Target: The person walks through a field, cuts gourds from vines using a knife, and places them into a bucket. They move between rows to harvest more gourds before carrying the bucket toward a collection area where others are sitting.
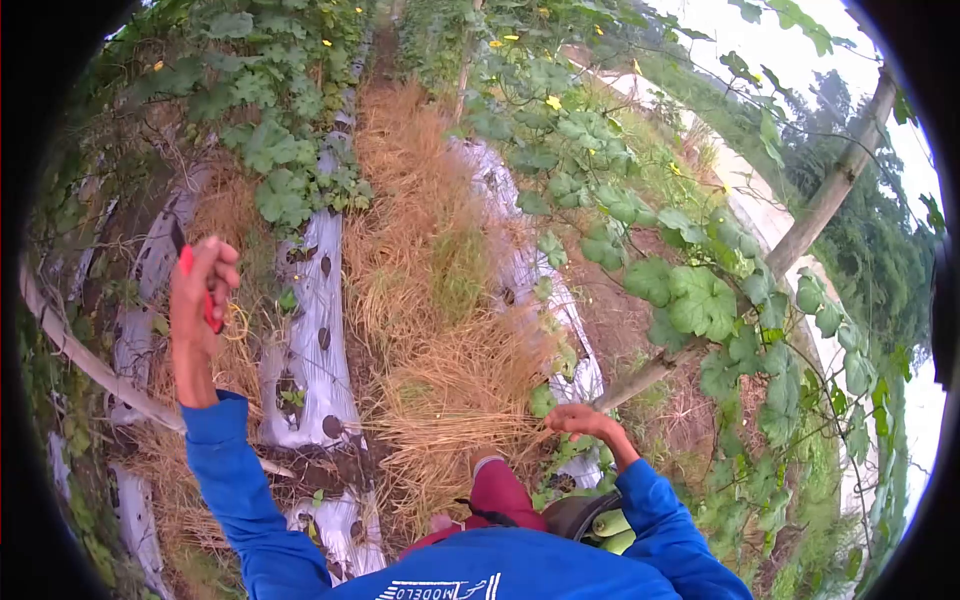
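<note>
Clippers (186, 262) with red handles are up in your left hand (203, 290), fingers wrapped tight around the grips, the dark blade poking out above your knuckles. You've got that arm raised high, blue sleeve (225, 470) running down from the wrist, and the tool sits just left of a strip of silver plastic sheet (318, 340) with its row of round holes. Your right hand (582, 420) is low on the other side, palm down, fingers loosely spread and holding nothing I can make out, right at the edge of the leafy vines (700, 300). Just below that wrist, by your hip, there's a dark bucket (575, 512) with pale green gourds (612, 525) lying in it. Between your two arms runs a path of dry straw (440, 340), and your leg in maroon trousers (500, 490) is planted on it. Further out, a wooden pole (830, 200) leans up through the vines on the right, another pale pole (75, 345) slants across the left, and small yellow flowers (553, 102) dot the greenery up ahead.
</note>
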{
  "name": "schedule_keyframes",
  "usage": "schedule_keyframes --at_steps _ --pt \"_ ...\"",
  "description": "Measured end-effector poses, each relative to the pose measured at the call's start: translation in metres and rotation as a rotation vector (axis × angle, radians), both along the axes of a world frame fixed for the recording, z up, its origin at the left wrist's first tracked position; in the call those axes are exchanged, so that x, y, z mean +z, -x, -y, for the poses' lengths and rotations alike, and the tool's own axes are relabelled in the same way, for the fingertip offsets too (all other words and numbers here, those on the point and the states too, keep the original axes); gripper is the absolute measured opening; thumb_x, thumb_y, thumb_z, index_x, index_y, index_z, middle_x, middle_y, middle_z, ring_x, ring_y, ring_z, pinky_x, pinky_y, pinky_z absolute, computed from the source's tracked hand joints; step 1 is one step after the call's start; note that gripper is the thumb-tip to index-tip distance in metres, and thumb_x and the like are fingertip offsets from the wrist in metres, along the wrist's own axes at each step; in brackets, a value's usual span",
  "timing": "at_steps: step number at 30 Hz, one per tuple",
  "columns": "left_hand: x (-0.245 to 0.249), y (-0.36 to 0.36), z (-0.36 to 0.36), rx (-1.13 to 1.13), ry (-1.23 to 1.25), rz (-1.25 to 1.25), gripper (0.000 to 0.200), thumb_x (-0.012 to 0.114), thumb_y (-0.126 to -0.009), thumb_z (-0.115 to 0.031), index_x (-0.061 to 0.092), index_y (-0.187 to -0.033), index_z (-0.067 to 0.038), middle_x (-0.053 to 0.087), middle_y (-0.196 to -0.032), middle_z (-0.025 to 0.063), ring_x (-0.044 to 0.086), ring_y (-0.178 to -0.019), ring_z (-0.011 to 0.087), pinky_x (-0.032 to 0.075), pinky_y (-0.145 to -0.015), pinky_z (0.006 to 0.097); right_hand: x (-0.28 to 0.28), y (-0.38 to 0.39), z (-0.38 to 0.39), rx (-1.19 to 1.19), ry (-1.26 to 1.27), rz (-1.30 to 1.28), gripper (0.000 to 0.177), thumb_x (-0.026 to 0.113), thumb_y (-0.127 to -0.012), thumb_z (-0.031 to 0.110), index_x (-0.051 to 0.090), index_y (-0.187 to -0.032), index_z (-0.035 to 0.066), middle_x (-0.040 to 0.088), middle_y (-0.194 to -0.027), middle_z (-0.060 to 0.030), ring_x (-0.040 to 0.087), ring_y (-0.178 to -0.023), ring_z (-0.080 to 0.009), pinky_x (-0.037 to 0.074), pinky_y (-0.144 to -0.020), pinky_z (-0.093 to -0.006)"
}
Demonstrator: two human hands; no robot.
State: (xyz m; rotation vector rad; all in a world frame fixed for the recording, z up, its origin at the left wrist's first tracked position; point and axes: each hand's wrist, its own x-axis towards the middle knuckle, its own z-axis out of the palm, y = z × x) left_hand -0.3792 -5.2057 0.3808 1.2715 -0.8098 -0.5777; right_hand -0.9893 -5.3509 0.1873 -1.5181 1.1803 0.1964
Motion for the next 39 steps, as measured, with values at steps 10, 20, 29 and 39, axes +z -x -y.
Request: schedule_keyframes --at_steps 10,20,29,39 --pt "-0.267 -0.045 0.099 0.025 -0.475 -0.332 0.031 0.061 -0.090 -0.036 0.060 -0.083 -0.007 0.054 -0.059 0.0009 0.037 -0.037 0.0056 0.025 -0.032 0.0221 -0.084 -0.135 0.216 0.251 -0.106 -0.096 0.048 0.063 -0.089 0.043 0.060 -0.123 0.010 0.062 -0.109 -0.0016 0.056 -0.095 -0.0122 0.049 -0.074 -0.0278" --pt "-0.416 -0.001 0.224 -0.004 -0.704 -0.807 0.023 0.060 -0.085 -0.021 0.055 -0.102 -0.007 0.057 -0.069 0.0060 0.045 -0.050 0.0115 0.038 -0.040 0.0259 -0.017 -0.253 0.439 0.247 0.039 0.148 0.043 0.062 -0.089 0.044 0.064 -0.116 0.010 0.063 -0.099 0.0000 0.052 -0.082 -0.0103 0.045 -0.068 -0.0277" --pt "-0.400 -0.097 0.414 -0.058 -0.505 -0.702 0.023 0.064 -0.091 -0.031 0.059 -0.095 -0.008 0.059 -0.069 0.0033 0.048 -0.048 0.0081 0.037 -0.039 0.0230 -0.009 -0.413 0.618 0.423 -0.059 0.162 0.045 0.062 -0.091 0.039 0.061 -0.123 0.007 0.064 -0.103 -0.0029 0.059 -0.089 -0.0127 0.049 -0.073 -0.0272" --pt "-0.408 -0.288 0.624 0.128 -0.561 -0.689 0.024 0.062 -0.087 -0.035 0.055 -0.097 -0.013 0.054 -0.069 0.0006 0.042 -0.049 0.0074 0.035 -0.042 0.0217 -0.023 -0.598 0.853 0.446 0.009 0.268 0.041 0.059 -0.093 0.036 0.058 -0.124 0.008 0.060 -0.110 -0.0005 0.054 -0.096 -0.0119 0.048 -0.078 -0.0289"
